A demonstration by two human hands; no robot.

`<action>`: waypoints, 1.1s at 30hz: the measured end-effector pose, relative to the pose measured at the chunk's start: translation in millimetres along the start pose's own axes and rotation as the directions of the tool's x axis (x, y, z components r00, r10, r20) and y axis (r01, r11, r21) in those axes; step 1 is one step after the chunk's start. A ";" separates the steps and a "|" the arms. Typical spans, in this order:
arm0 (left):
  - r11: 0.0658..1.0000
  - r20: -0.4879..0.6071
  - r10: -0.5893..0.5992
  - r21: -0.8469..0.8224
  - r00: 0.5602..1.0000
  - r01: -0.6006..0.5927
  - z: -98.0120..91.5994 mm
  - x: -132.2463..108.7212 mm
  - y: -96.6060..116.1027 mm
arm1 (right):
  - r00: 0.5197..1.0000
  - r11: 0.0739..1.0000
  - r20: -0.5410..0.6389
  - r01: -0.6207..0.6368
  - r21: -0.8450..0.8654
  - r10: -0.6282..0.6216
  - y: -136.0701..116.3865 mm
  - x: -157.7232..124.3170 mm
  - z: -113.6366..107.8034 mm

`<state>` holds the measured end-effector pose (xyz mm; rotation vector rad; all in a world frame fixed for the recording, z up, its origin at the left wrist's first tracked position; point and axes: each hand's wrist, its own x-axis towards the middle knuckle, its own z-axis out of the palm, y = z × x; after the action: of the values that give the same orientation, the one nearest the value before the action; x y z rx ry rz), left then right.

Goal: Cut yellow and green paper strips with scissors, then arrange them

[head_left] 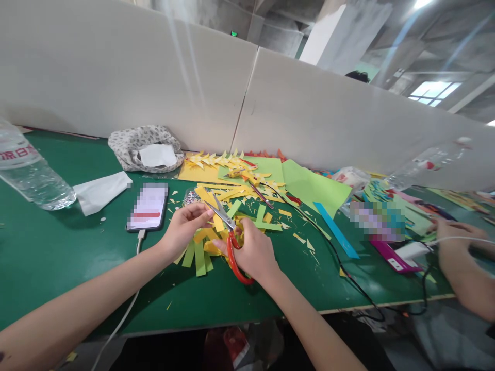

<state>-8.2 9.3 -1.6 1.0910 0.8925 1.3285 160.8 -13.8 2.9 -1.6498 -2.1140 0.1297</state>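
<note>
Red-handled scissors (231,242) sit in the right hand (253,255), its grip clamped through the loops, blades parted around a yellow paper strip (203,196). The left hand (183,229) has its grip pinched together on that strip, just above cut green and yellow strips (199,257) lying on the green surface (58,247). A phone (149,207) lies near the left hand.

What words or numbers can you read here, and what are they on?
"凉白", roughly, cut off at the edge: red label on the left water bottle.
Phone screen: blurred, unreadable.
Green sign up high: too small to read.
Lying bottle's label on the right: too small.
White label on purple box: too small.
Scissors, yellow paper strip: no writing seen.
</note>
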 end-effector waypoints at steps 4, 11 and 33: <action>1.000 0.022 -0.027 -0.010 0.999 0.027 1.1 -1.1 0.8 | 1.000 1.000 -0.021 0.012 -0.015 -0.013 2.2 -0.7 3.4; 0.994 0.058 -0.072 -0.073 0.996 0.077 0.3 -0.9 1.0 | 0.999 1.000 -0.046 0.017 -0.008 -0.018 2.5 -0.9 3.5; 0.992 -0.038 -0.092 -0.086 0.995 0.089 -1.2 1.2 -2.8 | 0.999 0.995 -0.031 -0.034 0.094 0.037 2.6 4.4 -2.4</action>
<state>-8.5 10.8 -4.5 0.9502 0.8986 1.3061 163.3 -9.4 5.4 -1.6240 -2.0237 0.2081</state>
